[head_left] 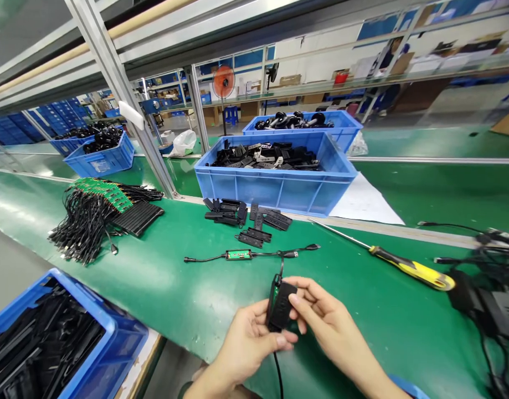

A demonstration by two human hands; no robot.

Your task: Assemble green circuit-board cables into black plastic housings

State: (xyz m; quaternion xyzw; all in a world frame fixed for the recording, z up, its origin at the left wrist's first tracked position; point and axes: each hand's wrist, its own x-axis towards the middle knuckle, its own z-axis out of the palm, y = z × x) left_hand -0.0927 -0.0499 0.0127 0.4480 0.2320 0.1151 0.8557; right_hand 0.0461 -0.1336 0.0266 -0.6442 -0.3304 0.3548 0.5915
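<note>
Between the fingers of my left hand (246, 337) is a cabled black plastic housing (272, 302), a strip of green circuit board showing along its edge. My right hand (325, 317) pinches a black plastic cover (283, 306), tilted against the housing's right side. The housing's cable (278, 368) hangs down below my hands, and another end runs up from its top. Just beyond lies a second cable with an open housing (238, 254), its green board face up. Loose black covers (254, 237) lie farther back.
A blue bin (274, 188) of black covers stands behind. A yellow-black screwdriver (412, 268) lies at right, near tangled black cables and adapters (487, 299). At left are bundled cables with green boards (104, 192). Another blue bin (108, 338) sits at lower left beside the table edge.
</note>
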